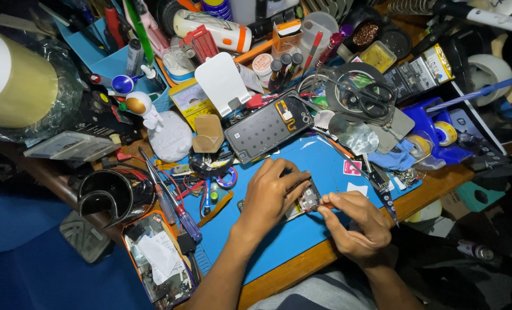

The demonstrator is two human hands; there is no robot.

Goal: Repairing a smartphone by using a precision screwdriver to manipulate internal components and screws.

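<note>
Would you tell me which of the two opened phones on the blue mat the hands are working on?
The small one under the left hand and right hand, the opened phone nearest the mat's front edge. The other, a dark phone back, lies untouched farther back.

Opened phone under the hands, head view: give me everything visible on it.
The opened phone lies flat on the blue mat, mostly hidden. The left hand covers its left part and pins it down. Only a small patch shows between the hands: pale frame edge with dark and metallic board parts inside, back cover off. The right hand pinches a thin tool with a reddish part at its tip, touching that exposed area. Its full outline cannot be seen.
</note>
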